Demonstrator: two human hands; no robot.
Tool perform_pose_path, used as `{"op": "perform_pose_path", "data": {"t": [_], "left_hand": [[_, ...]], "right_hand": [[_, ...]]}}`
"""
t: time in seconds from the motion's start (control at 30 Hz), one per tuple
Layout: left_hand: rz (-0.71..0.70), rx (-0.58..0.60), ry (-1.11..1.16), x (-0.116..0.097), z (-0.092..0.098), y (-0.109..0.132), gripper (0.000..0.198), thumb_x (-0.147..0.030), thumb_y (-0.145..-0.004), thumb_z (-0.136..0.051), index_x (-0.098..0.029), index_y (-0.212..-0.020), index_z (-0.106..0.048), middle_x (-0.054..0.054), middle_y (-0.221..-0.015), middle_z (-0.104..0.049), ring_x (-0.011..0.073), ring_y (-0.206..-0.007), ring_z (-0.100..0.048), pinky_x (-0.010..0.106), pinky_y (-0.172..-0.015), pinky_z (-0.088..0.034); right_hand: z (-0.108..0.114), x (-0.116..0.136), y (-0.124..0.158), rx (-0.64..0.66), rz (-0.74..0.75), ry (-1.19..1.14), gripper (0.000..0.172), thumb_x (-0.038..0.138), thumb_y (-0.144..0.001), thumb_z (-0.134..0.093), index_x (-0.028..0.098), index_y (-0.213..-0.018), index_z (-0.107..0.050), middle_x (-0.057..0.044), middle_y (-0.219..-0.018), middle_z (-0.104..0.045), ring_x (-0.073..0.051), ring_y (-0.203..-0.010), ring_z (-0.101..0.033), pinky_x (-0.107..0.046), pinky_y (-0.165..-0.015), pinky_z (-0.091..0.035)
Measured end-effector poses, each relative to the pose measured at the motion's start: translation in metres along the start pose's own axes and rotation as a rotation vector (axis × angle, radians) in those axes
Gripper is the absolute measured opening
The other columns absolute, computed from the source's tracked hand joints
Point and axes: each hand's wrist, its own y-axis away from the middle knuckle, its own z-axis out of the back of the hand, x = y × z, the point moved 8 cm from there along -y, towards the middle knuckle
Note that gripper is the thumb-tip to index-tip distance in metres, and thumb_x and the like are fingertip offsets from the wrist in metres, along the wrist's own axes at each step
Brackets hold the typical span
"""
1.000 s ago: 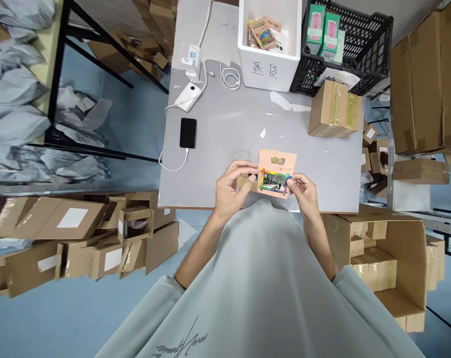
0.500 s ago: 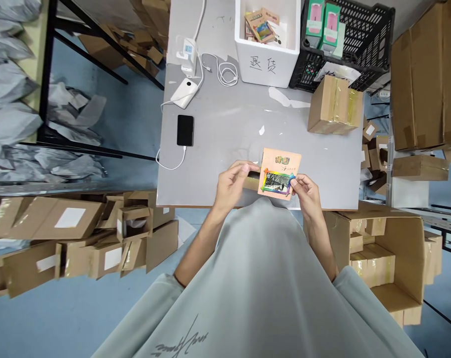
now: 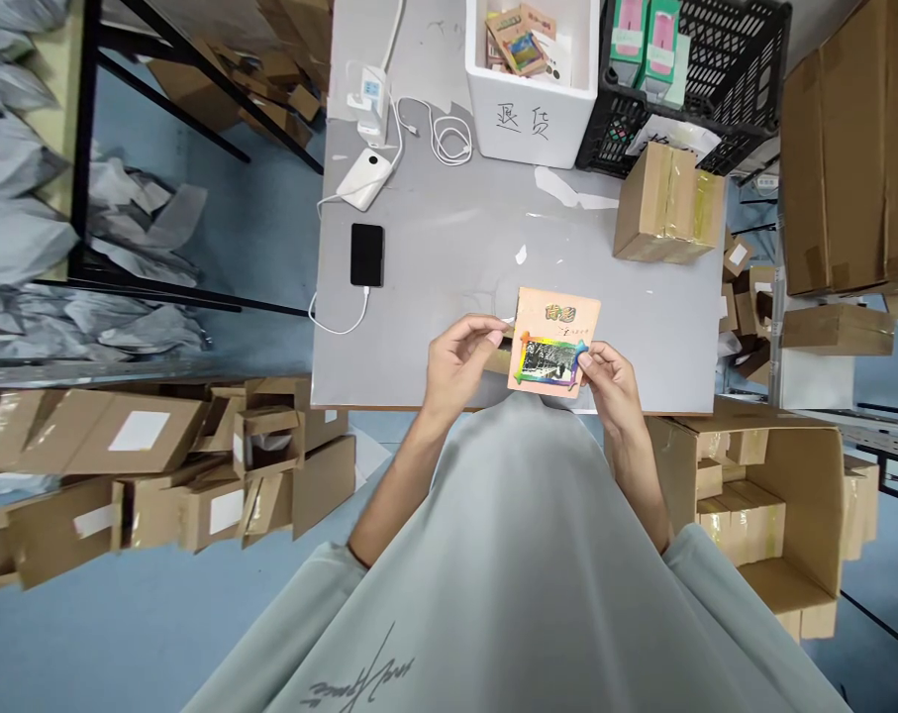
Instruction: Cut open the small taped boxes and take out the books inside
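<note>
I hold a flat orange card pack point(image 3: 554, 337) with a rainbow-framed dark picture over the near edge of the grey table point(image 3: 449, 248). My right hand point(image 3: 610, 381) pinches its right lower corner. My left hand point(image 3: 459, 361) is curled at its left edge, fingers closed on a small brown cardboard piece point(image 3: 499, 358) that lies partly hidden behind the pack.
A taped cardboard box point(image 3: 667, 206) stands at the table's right. At the back are a white bin point(image 3: 530, 109) with similar packs, a black crate point(image 3: 693, 79), chargers and a black phone point(image 3: 366, 254). An open carton point(image 3: 767, 515) stands to my right, flattened boxes point(image 3: 158, 465) to my left.
The pack has tilted slightly and shifted a little up and right; my left hand slid off its left corner onto the brown piece beside it.
</note>
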Motion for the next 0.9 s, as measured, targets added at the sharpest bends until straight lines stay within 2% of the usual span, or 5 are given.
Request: {"op": "perform_pose_path", "data": {"t": [0.2,0.37,0.57,0.77,0.9], "left_hand": [[0.174,0.110,0.076,0.028,-0.008,0.004,0.060,-0.080,-0.091,-0.082,-0.022,-0.107,-0.085,0.011,-0.113,-0.086,0.0280,-0.109,-0.080,0.042,-0.106,-0.063],[0.290,0.161,0.117,0.046,-0.016,0.014,0.057,-0.079,-0.085,-0.087,-0.022,-0.092,-0.084,0.009,-0.106,-0.086,0.0294,-0.106,-0.079,0.040,-0.100,-0.062],[0.325,0.063,0.146,0.051,-0.014,0.016,0.044,-0.065,-0.079,-0.092,-0.023,-0.090,-0.084,0.007,-0.098,-0.085,0.0277,-0.097,-0.079,0.038,-0.091,-0.062],[0.294,-0.122,0.167,0.050,0.002,0.012,0.021,-0.044,-0.076,-0.088,-0.026,-0.087,-0.085,0.004,-0.091,-0.083,0.0240,-0.092,-0.078,0.039,-0.093,-0.063],[0.292,-0.121,0.162,0.049,0.004,0.011,0.018,-0.039,-0.074,-0.088,-0.025,-0.085,-0.085,0.004,-0.089,-0.083,0.0238,-0.090,-0.077,0.040,-0.093,-0.063]], "right_hand": [[-0.006,-0.003,0.000,0.033,-0.037,-0.053,0.056,0.073,-0.076,-0.098,0.026,-0.091,-0.074,0.004,-0.074,-0.060,-0.015,-0.066,-0.049,-0.029,-0.065,-0.044],[-0.008,-0.003,-0.003,0.036,-0.014,-0.057,0.056,0.073,-0.076,-0.099,0.025,-0.090,-0.073,0.003,-0.075,-0.060,-0.014,-0.068,-0.049,-0.029,-0.064,-0.045],[-0.008,-0.001,-0.006,0.030,0.006,-0.025,0.056,0.073,-0.077,-0.098,0.025,-0.091,-0.073,0.002,-0.082,-0.063,-0.014,-0.072,-0.051,-0.029,-0.064,-0.046],[-0.007,0.000,-0.005,0.037,0.006,-0.021,0.056,0.074,-0.078,-0.097,0.025,-0.090,-0.072,0.002,-0.080,-0.062,-0.015,-0.072,-0.051,-0.029,-0.063,-0.046],[-0.005,0.000,-0.006,0.036,-0.008,-0.037,0.056,0.073,-0.076,-0.098,0.025,-0.090,-0.072,0.002,-0.080,-0.061,-0.014,-0.071,-0.050,-0.028,-0.063,-0.046]]}}
